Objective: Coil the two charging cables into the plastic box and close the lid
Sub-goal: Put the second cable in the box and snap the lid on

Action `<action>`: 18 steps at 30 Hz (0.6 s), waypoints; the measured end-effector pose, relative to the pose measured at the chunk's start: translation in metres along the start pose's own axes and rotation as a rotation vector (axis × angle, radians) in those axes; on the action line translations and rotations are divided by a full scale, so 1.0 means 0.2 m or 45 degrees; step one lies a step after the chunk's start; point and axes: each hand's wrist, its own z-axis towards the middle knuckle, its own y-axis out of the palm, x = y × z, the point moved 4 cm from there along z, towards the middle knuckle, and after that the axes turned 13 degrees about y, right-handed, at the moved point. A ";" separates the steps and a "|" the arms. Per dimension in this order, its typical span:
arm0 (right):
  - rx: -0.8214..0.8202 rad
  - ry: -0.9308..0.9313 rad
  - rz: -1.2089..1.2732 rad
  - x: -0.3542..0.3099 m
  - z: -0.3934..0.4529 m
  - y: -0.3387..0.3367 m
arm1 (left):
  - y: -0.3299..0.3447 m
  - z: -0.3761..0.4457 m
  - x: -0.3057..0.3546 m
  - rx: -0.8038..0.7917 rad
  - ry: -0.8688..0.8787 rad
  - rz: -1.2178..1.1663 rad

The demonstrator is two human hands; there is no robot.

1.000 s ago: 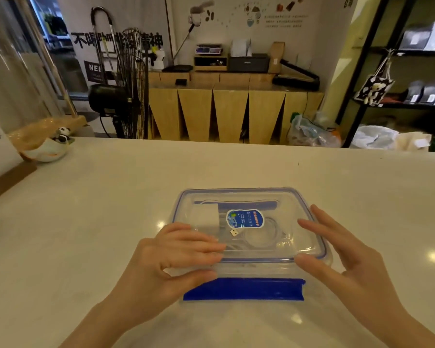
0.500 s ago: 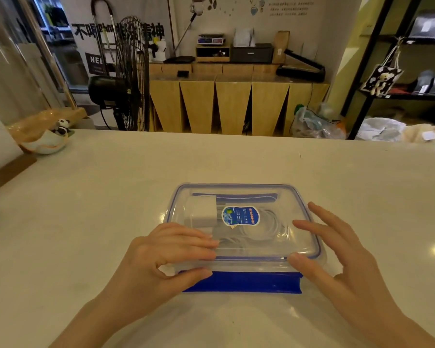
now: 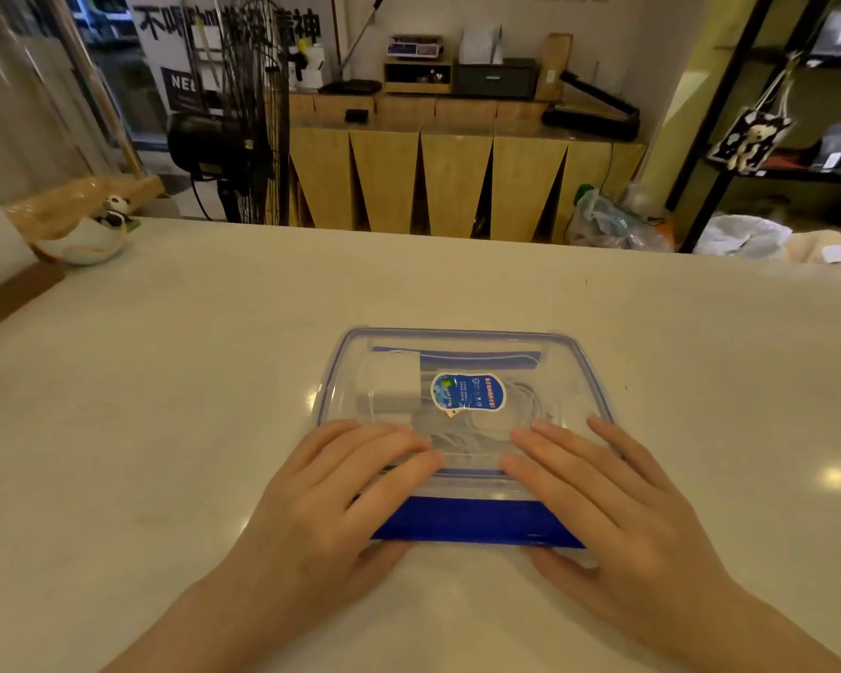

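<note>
A clear plastic box with a blue-rimmed lid sits on the white counter in front of me. The lid lies on top, with a blue sticker at its middle. Through it I see a white charger block and coiled white cables. The blue front latch flap sticks out toward me. My left hand lies flat on the lid's near left corner, thumb under the front edge. My right hand presses flat on the near right part, thumb at the flap's right end.
A white bowl with a panda figure stands at the counter's far left, beside a wooden-based sign. Beyond the counter's far edge are a black fan, a wooden cabinet and dark shelves at the right.
My right hand has moved left from beside the box onto the lid. My left hand has slid a little along the front edge. The camera has tilted so the box sits nearer.
</note>
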 end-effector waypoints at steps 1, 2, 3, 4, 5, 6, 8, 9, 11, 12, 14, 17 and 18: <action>-0.019 0.003 0.035 0.00 0.00 -0.01 | -0.01 0.00 0.00 0.034 -0.011 -0.034; -0.045 0.005 0.066 0.01 0.00 -0.01 | -0.02 0.00 -0.01 0.059 -0.024 -0.074; -0.071 0.011 0.094 0.01 0.00 -0.02 | -0.03 0.00 -0.01 0.072 -0.035 -0.113; -0.093 0.022 0.126 0.02 0.01 -0.02 | -0.04 0.01 -0.01 0.076 -0.040 -0.146; -0.107 0.035 0.159 0.02 0.01 -0.03 | -0.05 0.01 -0.02 0.082 -0.043 -0.170; -0.112 0.050 0.192 0.03 0.02 -0.03 | -0.06 0.01 -0.02 0.090 -0.048 -0.184; -0.092 0.083 0.250 0.03 0.03 -0.02 | -0.06 0.02 -0.03 0.107 -0.066 -0.204; -0.077 0.101 0.275 0.03 0.03 -0.02 | -0.06 0.02 -0.03 0.117 -0.077 -0.213; -0.056 0.128 0.319 0.03 0.03 -0.02 | -0.06 0.02 -0.03 0.149 -0.099 -0.235; -0.050 0.136 0.333 0.03 0.03 -0.02 | -0.06 0.02 -0.03 0.168 -0.113 -0.251; -0.044 0.145 0.351 0.03 0.02 -0.02 | -0.06 0.02 -0.03 0.194 -0.138 -0.282; -0.040 0.184 0.409 0.02 0.03 -0.03 | -0.07 0.03 -0.03 0.211 -0.160 -0.305; -0.036 0.206 0.442 0.02 0.03 -0.03 | -0.07 0.03 -0.03 0.219 -0.166 -0.308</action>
